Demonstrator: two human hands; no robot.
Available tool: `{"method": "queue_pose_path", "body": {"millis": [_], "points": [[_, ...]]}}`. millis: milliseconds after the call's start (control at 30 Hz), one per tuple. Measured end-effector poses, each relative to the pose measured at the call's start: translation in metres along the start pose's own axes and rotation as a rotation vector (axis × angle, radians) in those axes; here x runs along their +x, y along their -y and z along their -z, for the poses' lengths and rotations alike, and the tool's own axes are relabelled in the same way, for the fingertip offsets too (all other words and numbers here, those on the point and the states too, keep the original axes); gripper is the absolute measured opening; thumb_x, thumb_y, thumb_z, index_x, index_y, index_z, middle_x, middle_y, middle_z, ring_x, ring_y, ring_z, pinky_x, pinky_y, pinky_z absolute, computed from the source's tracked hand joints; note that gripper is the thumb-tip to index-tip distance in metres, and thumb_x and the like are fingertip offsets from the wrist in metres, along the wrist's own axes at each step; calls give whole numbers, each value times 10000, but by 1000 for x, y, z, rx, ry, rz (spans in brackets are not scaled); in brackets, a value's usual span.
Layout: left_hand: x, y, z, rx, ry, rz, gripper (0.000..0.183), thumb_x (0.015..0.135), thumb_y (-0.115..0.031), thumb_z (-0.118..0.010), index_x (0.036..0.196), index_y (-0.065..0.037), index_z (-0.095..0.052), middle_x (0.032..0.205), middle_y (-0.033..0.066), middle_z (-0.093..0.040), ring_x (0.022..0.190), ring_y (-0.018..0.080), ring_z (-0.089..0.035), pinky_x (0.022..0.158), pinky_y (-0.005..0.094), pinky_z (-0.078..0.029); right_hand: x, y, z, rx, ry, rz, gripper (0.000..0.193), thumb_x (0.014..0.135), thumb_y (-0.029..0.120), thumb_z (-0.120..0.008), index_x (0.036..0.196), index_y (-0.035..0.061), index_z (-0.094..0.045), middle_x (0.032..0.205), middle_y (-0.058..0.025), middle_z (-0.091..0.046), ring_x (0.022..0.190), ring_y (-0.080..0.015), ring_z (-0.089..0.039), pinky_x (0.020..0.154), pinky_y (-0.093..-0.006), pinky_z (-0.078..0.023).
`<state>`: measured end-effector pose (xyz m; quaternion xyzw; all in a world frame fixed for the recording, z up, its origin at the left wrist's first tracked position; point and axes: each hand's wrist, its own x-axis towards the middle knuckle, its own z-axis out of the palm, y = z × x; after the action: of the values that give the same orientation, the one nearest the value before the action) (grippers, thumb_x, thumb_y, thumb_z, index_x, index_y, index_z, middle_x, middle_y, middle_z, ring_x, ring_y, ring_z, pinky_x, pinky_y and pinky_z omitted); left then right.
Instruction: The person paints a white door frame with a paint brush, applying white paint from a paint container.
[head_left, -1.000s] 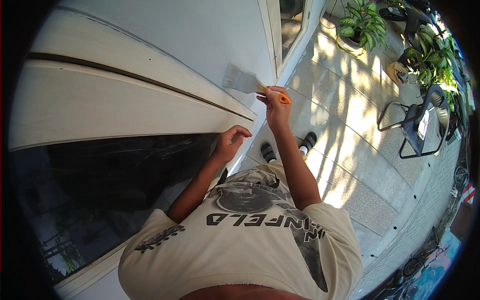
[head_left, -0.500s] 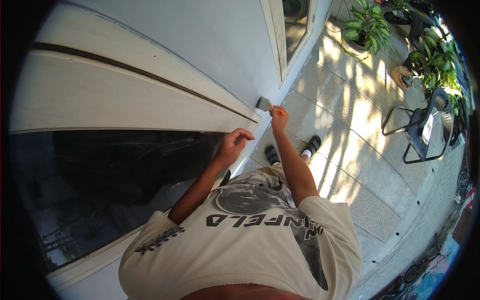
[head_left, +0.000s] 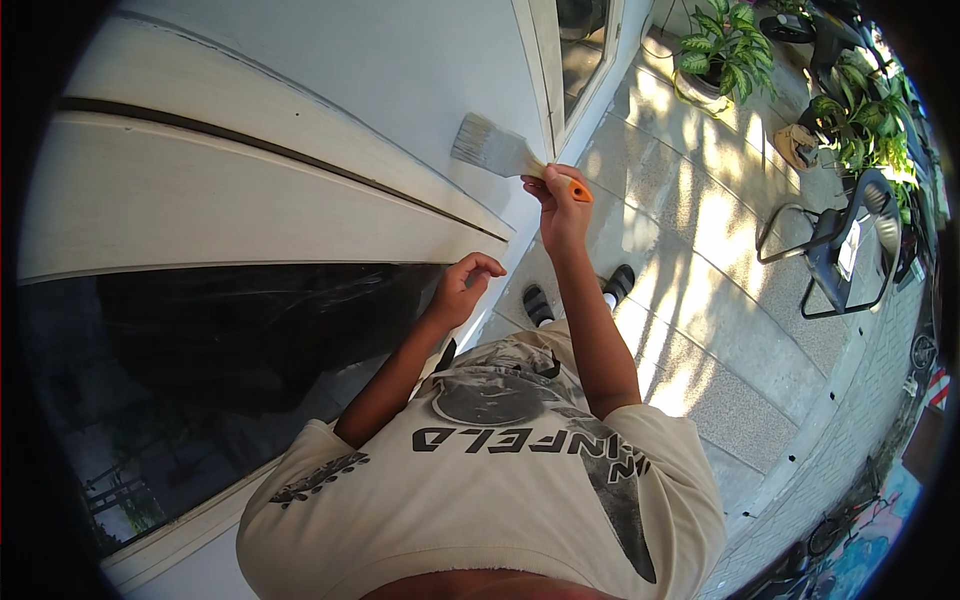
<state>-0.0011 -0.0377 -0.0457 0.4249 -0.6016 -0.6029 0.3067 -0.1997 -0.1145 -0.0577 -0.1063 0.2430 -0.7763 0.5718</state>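
Note:
A wide flat paintbrush (head_left: 489,146) with pale bristles and an orange-tipped handle is gripped in my right hand (head_left: 563,203), its bristles pointing left in front of the white wall (head_left: 400,70). Whether the bristles touch the wall I cannot tell. My left hand (head_left: 464,292) holds nothing; its fingers are loosely bent with the thumb apart, close to the end of the cream window frame (head_left: 250,215). Below that frame lies a dark glass pane (head_left: 230,370).
A second framed window (head_left: 583,65) is set in the wall ahead. On the sunlit paved floor (head_left: 700,330) to the right stand a potted plant (head_left: 703,92) and a dark metal-framed chair (head_left: 838,240). My sandalled feet (head_left: 538,304) are beside the wall's base.
My right hand has lifted the paintbrush up and away from the low edge of the wall, turning its bristles to the left. My left hand has hardly moved.

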Motion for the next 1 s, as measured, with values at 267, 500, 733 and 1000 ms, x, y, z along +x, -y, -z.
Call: {"method": "queue_pose_path", "body": {"millis": [267,500,733,1000], "points": [[-5,3,5,15,-12,-3,173,886,65,-452,981,13,-587,996,94,-647,994,163,-610,937,299,-447,1,-107,169,-550,-357,-44,143,869,75,-672,973,-19,-647,881,-118,-669,769,-209,-693,713,-298,-590],[-9,10,6,13,-39,7,174,878,58,-461,975,9,-598,991,90,-652,987,160,-613,933,297,-448,-3,-109,127,-544,-326,-27,130,870,76,-667,930,-39,-655,826,-113,-665,717,-175,-680,685,-261,-577],[-8,13,11,-24,-27,34,164,910,48,-450,1008,0,-573,1030,104,-630,1012,168,-591,953,321,-432,-28,11,-44,-401,-121,122,148,881,75,-669,958,-46,-635,868,-135,-660,766,-237,-701,693,-318,-595],[4,5,9,-38,-11,-11,171,888,54,-449,987,4,-580,1003,92,-644,1000,162,-606,946,310,-443,-8,16,-63,-134,45,177,174,880,79,-672,984,-46,-610,879,-141,-656,778,-299,-703,681,-366,-597]]}}
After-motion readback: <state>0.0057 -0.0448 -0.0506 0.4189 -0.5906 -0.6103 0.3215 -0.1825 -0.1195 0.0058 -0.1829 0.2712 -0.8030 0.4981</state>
